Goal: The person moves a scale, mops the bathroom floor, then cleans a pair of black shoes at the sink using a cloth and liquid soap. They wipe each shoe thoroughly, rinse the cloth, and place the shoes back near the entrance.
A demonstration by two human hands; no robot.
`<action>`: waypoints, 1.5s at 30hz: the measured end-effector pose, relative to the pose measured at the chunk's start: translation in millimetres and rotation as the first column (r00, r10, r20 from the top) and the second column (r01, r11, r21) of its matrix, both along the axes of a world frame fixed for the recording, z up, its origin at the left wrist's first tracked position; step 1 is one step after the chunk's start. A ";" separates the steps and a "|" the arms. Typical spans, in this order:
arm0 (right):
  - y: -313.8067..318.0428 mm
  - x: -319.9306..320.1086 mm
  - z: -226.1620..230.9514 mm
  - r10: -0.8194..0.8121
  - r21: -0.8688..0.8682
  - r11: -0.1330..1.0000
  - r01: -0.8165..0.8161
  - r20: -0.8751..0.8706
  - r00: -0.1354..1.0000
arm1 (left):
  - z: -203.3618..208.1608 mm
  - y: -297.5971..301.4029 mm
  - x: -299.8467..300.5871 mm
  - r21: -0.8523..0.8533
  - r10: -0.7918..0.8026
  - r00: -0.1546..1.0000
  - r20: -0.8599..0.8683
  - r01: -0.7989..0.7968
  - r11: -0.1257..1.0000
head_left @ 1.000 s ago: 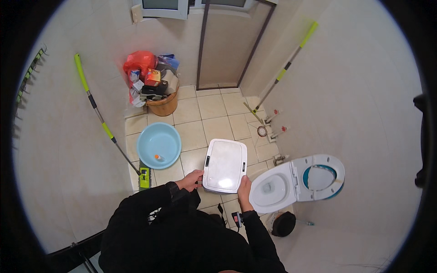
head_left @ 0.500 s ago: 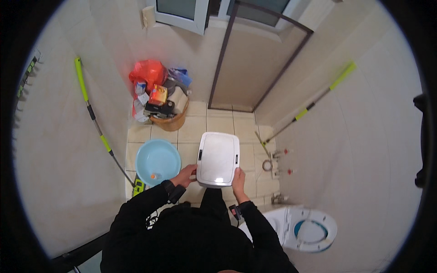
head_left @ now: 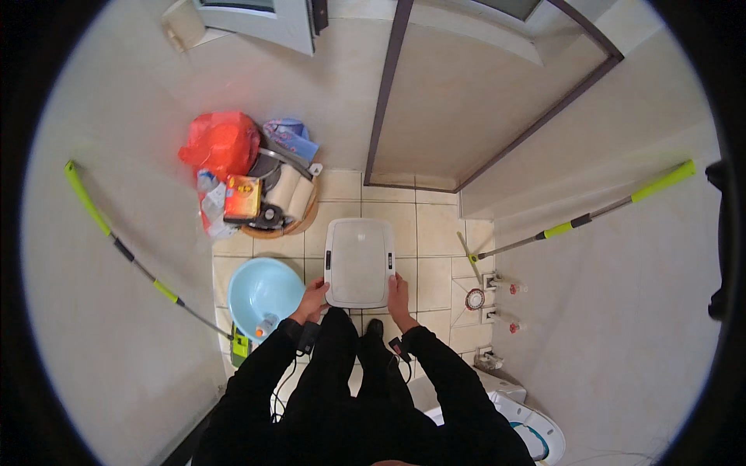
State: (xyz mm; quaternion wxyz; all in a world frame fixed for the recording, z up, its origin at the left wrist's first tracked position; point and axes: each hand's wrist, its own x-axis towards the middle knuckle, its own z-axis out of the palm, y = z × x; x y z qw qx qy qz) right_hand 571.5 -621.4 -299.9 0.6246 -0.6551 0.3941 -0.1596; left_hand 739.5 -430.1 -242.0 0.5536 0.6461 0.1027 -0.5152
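Tiled floor around edges of box

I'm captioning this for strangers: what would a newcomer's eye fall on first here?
First, the pale lidded box near the centre, held at its sides by the left hand and right hand. Then the bright red bag at upper left, and the light-blue basin left of the box.
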 end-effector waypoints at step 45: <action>-165.4 12.3 -205.9 0.549 0.169 0.814 -0.556 -0.538 0.640 | -85.9 31.4 -6.0 0.212 0.432 0.879 -0.201 -0.391 0.895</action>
